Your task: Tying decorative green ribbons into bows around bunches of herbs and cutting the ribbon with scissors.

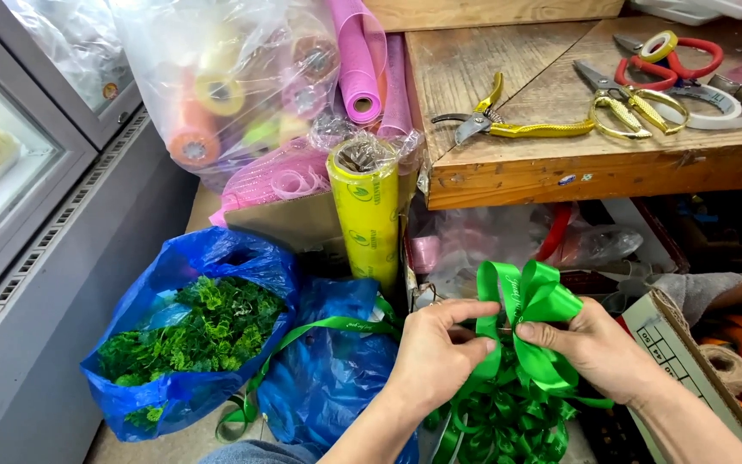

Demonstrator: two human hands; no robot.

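**Two hands pinch a green bow**

Low centre of frame, left hand [435, 352] and right hand [594, 348] fingertips close on a glossy green satin ribbon bow [532, 322]. Lower left, two blue plastic bags [216, 258]; upper right, a worn wooden workbench [577, 167] carrying three scissors [637, 107].

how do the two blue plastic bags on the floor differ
The left blue bag gapes open, showing green foliage; the right blue bag shows no contents. The green ribbon trails across the right bag, and the left hand overlaps it; the left bag stands apart. Both are crinkled blue plastic.
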